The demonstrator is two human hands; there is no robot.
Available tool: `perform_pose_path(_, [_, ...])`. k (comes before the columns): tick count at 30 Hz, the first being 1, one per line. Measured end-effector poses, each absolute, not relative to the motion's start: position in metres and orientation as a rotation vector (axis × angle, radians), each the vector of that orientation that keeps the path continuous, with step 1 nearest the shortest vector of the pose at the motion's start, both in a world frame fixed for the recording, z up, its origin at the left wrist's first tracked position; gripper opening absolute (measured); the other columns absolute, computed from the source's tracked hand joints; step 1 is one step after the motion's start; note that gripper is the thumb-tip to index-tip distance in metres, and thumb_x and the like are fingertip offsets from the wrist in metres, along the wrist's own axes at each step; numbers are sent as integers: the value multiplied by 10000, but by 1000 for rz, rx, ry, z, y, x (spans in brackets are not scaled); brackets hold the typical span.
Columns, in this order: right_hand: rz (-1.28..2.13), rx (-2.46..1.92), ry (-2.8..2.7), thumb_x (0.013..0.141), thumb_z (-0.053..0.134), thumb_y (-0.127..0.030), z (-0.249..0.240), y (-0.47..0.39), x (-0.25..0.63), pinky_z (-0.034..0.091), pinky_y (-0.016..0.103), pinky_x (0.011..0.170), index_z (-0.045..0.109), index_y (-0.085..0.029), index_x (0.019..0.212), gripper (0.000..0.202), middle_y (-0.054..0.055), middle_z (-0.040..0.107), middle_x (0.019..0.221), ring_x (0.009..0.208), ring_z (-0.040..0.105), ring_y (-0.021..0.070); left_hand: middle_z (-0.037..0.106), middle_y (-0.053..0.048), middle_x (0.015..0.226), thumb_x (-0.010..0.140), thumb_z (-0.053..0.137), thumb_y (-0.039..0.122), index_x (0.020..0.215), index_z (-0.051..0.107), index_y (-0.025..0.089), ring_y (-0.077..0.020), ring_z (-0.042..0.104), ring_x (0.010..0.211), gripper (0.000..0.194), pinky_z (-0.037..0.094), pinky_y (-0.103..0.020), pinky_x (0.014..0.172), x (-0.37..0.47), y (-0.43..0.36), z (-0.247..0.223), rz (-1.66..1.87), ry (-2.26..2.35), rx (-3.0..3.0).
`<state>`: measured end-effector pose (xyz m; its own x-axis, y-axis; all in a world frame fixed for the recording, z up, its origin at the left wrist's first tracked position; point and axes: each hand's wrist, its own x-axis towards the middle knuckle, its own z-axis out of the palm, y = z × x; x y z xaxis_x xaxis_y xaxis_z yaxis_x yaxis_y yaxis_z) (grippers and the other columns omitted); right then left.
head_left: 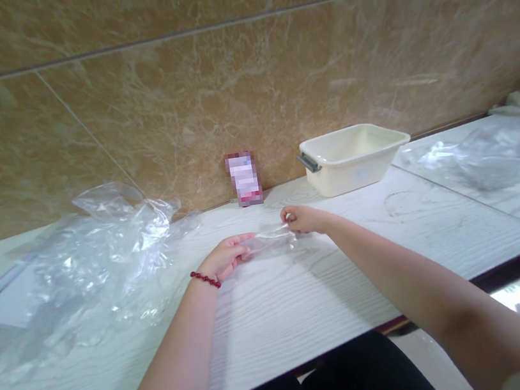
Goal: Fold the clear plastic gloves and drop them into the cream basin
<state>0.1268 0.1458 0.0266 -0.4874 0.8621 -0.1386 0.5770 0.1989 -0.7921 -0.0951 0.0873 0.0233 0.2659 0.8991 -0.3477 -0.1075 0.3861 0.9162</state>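
A small clear plastic bag (271,241) stretches between my two hands just above the white table. Its left end is pinched in my left hand (227,256), which has a red bead bracelet (205,279) at the wrist. At the other end, the curled fingers of my right hand (306,219) grip the bag's edge. Nothing can be made out inside the bag.
A loose heap of clear plastic bags (101,269) covers the table's left side. Behind my right hand stands a cream plastic bin (353,166) with a grey handle. A blurred phone-like object (245,179) leans on the tiled wall. More clear plastic (500,151) lies far right.
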Motion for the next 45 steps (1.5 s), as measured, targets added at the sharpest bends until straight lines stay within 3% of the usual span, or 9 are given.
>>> perform_pose_path(5, [630, -1339, -2361, 571, 447, -26, 32, 150, 137, 366, 176, 585, 550, -155, 682, 198, 6, 556, 701, 638, 489, 88, 633, -28, 760, 549, 532, -45, 1032, 536, 112, -65, 551, 601, 508, 426, -184, 628, -92, 85, 24, 812, 1149, 1018])
perform_pose_path(10, [245, -1212, -2195, 720, 373, -109, 38, 128, 117, 381, 243, 762, 548, -145, 912, 262, 67, 567, 913, 843, 515, 134, 626, -35, 805, 537, 499, -39, 1047, 525, 106, -74, 541, 597, 531, 413, -205, 618, -89, 85, 20, 835, 1209, 1094])
perform_pose_path(13, [282, -996, -2367, 796, 339, -238, 32, 101, 88, 346, 270, 861, 478, -135, 1076, 329, 83, 514, 1098, 1015, 460, 150, 621, -55, 890, 533, 474, -40, 1041, 529, 116, -110, 563, 708, 535, 415, -243, 700, -89, 86, 14, 860, 1151, 1122])
perform_pose_path(16, [274, -1036, -2479, 818, 300, -281, 19, 82, 62, 274, 348, 936, 380, -54, 1186, 439, 146, 372, 1244, 1163, 312, 211, 604, -57, 973, 543, 463, -28, 1016, 550, 133, -124, 553, 815, 507, 402, -250, 762, -89, 87, 10, 886, 1024, 1153])
perform_pose_path(19, [266, -1159, -2507, 834, 255, -303, 6, 78, 51, 225, 400, 959, 311, -11, 1232, 496, 175, 298, 1282, 1197, 241, 244, 593, -61, 1011, 553, 477, -9, 1017, 553, 142, -132, 548, 850, 493, 400, -254, 775, -88, 86, 11, 878, 1016, 1126])
perform_pose_path(25, [168, -1286, -2534, 833, 230, -344, -3, 83, 58, 183, 412, 973, 297, 7, 1242, 543, 179, 301, 1279, 1197, 237, 255, 606, -72, 971, 541, 546, -11, 1049, 535, 130, -109, 561, 767, 527, 414, -217, 709, -85, 82, 20, 831, 1093, 1076])
perform_pose_path(35, [229, -1482, -2585, 823, 205, -389, 4, 95, 78, 122, 433, 981, 241, -118, 1289, 540, 84, 186, 1343, 1228, 159, 225, 622, -39, 782, 540, 598, -18, 1107, 481, 112, -78, 549, 627, 594, 421, -201, 645, -91, 82, 20, 815, 1146, 1025])
perform_pose_path(45, [409, -1729, -2608, 799, 159, -504, 10, 116, 102, -12, 575, 913, 101, -219, 1317, 594, 21, 30, 1371, 1245, 12, 242, 602, -41, 856, 534, 614, -9, 1175, 399, 113, -68, 538, 677, 686, 410, -169, 639, -92, 78, 25, 770, 1093, 1072])
